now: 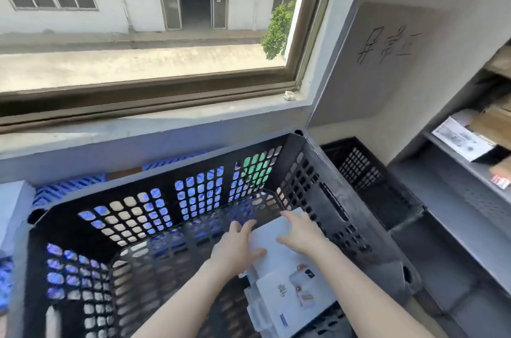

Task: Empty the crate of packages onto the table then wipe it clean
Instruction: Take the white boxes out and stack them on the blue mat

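A: Crate (177,180), black mesh, nearly bare. Left hand (237,246) and right hand (301,238) both flat on a white package (272,238) at the floor's right end, fingers spread, not yet closed round it.

B: Risk?

A: Probably slip. Palms press on top; nothing under the edges. Smooth wrap could slide out on the lift.

B: Anything else?

A: Box (298,299) lies just nearer than the grip, partly under the package. Pulling may drag it along.

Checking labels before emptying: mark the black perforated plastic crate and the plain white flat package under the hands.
black perforated plastic crate (345,185): head view, grey right rim.
plain white flat package (269,236): head view, bare top face between the hands.
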Motion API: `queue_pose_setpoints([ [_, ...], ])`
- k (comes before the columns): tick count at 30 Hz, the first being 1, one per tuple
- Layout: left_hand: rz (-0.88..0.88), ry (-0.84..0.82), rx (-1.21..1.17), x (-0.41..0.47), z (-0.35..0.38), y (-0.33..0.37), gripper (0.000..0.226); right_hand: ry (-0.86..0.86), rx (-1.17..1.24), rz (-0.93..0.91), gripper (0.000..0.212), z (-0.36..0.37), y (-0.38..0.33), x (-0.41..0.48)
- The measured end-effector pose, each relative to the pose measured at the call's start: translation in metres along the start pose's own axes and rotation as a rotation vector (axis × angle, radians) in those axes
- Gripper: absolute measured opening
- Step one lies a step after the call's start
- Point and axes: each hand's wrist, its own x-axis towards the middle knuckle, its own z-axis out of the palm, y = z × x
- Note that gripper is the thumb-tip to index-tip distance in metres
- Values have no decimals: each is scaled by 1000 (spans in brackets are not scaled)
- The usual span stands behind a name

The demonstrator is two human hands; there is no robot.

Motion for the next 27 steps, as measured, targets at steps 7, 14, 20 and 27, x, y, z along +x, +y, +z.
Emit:
queue_pose_setpoints([
  [7,54,10,-85,3,-8,-27,58,109,-146,-28,65,2,-5,19],
  [14,-78,175,-271,-14,-19,-45,56,59,75,29,72,12,-21,22],
  [20,-72,160,-269,-33,-24,-35,84,61,251,70,66,12,-20,16],
  [27,82,471,-198,-76,-57,-22,84,225,538,-68,55,-3,-29,-17],
])
